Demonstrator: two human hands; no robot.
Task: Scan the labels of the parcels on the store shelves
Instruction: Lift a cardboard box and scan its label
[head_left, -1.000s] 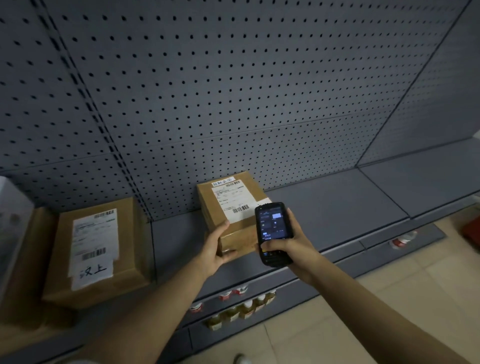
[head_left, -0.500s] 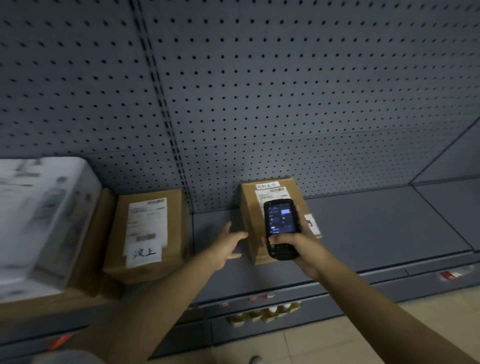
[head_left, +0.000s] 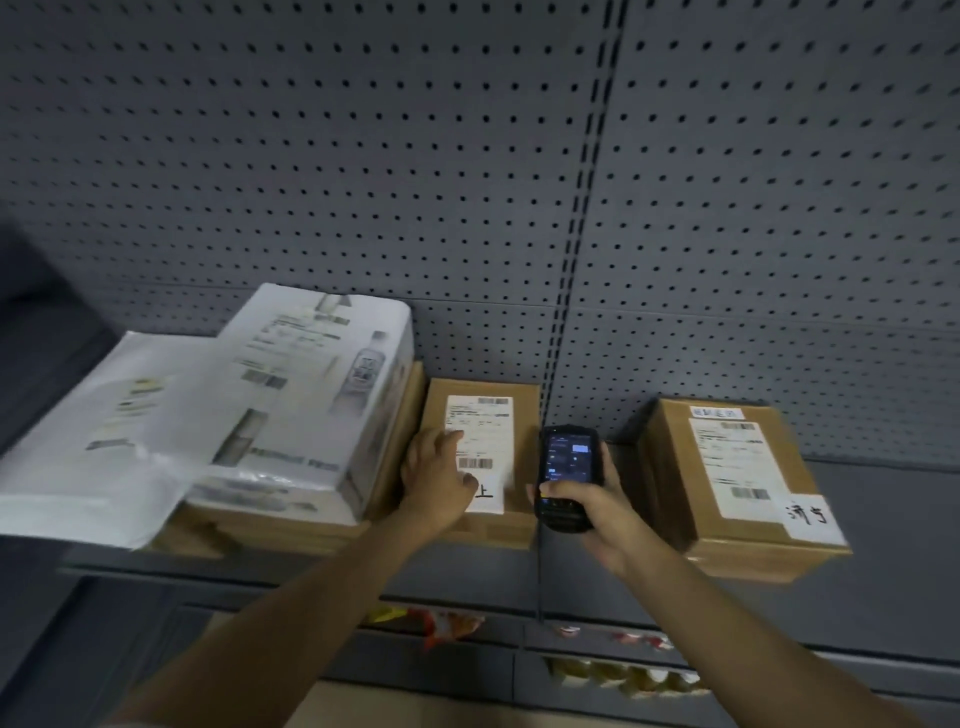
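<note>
Two brown cardboard parcels stand on the grey shelf. The middle parcel bears a white label with a barcode. My left hand rests on its top, fingers spread over the label's left edge. My right hand grips a black handheld scanner, screen lit, just right of that parcel. The right parcel stands apart with its own white label and a handwritten slip.
A white box printed with bottles lies on a flat brown carton at the left, a white packet leaning beside it. Grey pegboard backs the shelf. Small goods sit on a lower shelf.
The view swung left. My left hand left the right parcel and moved onto the middle parcel. My right hand carried the scanner left with it.
</note>
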